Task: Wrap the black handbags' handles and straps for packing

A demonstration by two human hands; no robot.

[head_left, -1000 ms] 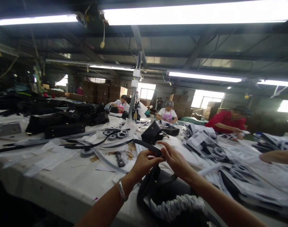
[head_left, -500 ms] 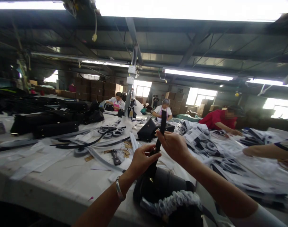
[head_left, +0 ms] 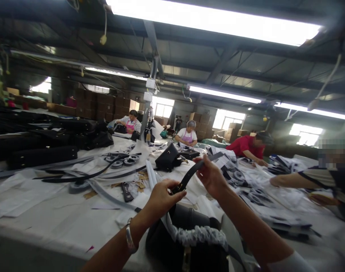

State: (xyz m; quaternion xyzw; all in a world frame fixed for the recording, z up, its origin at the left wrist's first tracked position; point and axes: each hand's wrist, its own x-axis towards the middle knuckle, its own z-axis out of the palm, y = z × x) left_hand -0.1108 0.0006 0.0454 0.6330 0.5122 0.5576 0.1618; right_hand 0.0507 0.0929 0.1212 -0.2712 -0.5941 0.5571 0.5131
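2 hands (head_left: 160, 196) (head_left: 212, 179) (pinching) hold strap (head_left: 190, 173).

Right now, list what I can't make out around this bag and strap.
All in the head view:
Black strap: the left hand hides its lower part, and the right hand covers some of its upper part.
Black bag: its underside is cut off by the bottom edge.
Crinkled wrap: hides whatever lies beneath.
Dark object by the scraps: too small to identify.
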